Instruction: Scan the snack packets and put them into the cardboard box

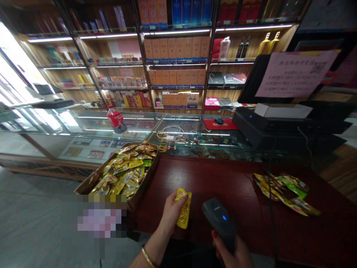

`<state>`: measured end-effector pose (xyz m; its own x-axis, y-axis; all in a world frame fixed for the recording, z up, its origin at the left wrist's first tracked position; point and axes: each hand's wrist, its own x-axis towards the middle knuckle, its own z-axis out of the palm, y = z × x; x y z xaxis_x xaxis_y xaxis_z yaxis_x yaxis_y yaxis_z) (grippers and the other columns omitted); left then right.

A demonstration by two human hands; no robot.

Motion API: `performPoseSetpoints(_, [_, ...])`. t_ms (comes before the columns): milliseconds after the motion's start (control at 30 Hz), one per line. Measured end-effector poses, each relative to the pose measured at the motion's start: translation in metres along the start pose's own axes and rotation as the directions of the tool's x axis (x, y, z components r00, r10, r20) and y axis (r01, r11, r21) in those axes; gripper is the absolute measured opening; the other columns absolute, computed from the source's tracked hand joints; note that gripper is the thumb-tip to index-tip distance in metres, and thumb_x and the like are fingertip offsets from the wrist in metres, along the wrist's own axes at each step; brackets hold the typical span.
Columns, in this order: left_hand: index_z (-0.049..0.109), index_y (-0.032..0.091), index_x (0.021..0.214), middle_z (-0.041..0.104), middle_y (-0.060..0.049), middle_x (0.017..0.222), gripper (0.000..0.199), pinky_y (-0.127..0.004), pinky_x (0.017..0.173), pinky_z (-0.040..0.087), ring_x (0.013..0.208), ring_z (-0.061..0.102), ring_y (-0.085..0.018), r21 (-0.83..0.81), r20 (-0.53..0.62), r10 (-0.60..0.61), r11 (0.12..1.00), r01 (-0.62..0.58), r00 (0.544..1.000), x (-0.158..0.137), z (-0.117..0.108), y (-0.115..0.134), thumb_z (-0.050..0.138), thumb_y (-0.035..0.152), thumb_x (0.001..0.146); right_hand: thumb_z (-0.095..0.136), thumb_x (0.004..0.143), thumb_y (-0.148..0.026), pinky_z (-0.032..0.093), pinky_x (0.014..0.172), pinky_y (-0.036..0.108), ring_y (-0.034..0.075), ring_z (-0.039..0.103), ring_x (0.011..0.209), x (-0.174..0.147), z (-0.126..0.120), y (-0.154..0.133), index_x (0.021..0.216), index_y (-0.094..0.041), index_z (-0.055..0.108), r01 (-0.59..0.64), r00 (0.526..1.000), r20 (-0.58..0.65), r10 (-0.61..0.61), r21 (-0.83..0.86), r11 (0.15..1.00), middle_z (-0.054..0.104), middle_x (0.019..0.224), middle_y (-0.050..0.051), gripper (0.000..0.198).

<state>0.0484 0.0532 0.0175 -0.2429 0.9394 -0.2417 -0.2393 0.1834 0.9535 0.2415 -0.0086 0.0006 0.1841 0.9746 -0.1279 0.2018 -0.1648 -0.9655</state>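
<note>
My left hand (170, 214) pinches a small yellow snack packet (184, 210) by its top and holds it over the dark red counter (223, 178). My right hand (231, 253) grips a black barcode scanner (219, 219) with a blue light on its head, just right of the packet. A cardboard box (139, 197) filled with several gold, yellow and green packets sits to the left of my left hand. A small pile of similar packets (286, 193) lies on the counter at the right.
A glass display counter (167, 130) runs behind, carrying a red-labelled bottle (116, 120), a white cable (170, 133) and a mouse on a red pad (219, 122). A black register unit (279, 126) stands at the right. Stocked shelves (175, 56) line the back wall.
</note>
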Motion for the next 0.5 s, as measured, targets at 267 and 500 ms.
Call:
performPoseSetpoints(267, [0.067,0.018,0.075,0.074,-0.002,0.069,0.028,-0.026,0.059,0.053,0.059,0.067,-0.017,-0.224,0.126,-0.087,0.968,0.114,0.988,-0.026,0.027,-0.005,0.085,0.035,0.061,0.081,0.063,-0.056,0.060,0.078,0.035,0.032,0.075,0.090,0.027,0.026,0.013,0.096,-0.015,0.075,0.145,0.989,-0.026,-0.143,0.084,0.986,0.079,0.096,0.014,0.053])
performPoseSetpoints(500, [0.079,0.015,0.069,0.074,-0.006,0.074,0.025,-0.022,0.064,0.053,0.070,0.065,-0.017,0.022,0.040,0.089,0.996,-0.089,0.995,-0.029,0.031,0.002,0.085,0.038,0.063,0.079,0.061,-0.062,0.060,0.073,0.033,0.030,0.075,0.082,0.032,0.030,0.023,0.086,-0.016,0.076,0.054,0.985,-0.168,-0.044,0.053,0.997,0.079,0.084,0.012,0.053])
